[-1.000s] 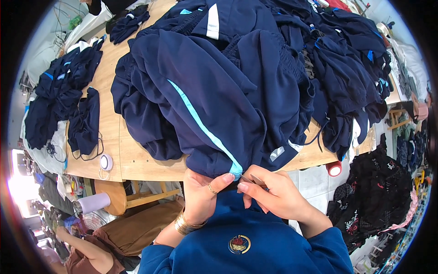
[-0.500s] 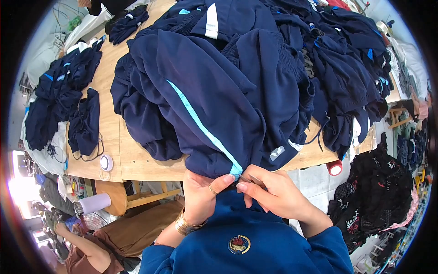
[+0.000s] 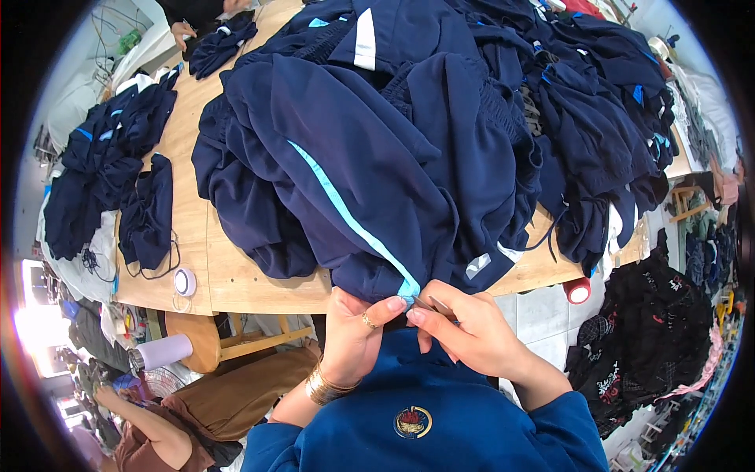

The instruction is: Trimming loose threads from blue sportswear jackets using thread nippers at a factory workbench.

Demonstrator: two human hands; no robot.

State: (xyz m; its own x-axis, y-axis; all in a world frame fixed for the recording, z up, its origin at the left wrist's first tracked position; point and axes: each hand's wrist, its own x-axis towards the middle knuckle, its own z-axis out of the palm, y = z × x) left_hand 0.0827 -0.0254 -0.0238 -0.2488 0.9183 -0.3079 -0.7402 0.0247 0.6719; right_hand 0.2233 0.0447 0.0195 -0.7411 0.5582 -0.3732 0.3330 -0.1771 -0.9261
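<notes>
Navy trousers point(image 3: 346, 141) with a light-blue side stripe point(image 3: 338, 200) lie heaped over the table's near edge. My left hand point(image 3: 358, 326) pinches their hem at the lower end of the stripe, thumb on top. Close against that spot, my right hand point(image 3: 464, 326) is closed around small metal thread snips point(image 3: 442, 308). Their points touch or nearly touch the hem beside my left thumb; most of the tool is hidden by my fingers.
More navy garments pile up on the wooden table point(image 3: 259, 293) to the right point(image 3: 590, 134) and left point(image 3: 110, 157). A thread spool point(image 3: 183, 282) stands near the front edge, a red roll point(image 3: 577, 290) at right. People sit at lower left point(image 3: 157, 433) and stand at far left point(image 3: 185, 31).
My left hand has shifted slightly right, with the hem still pinched. My right hand stays nearly in place. At the far left, another person's hand has come over a dark garment.
</notes>
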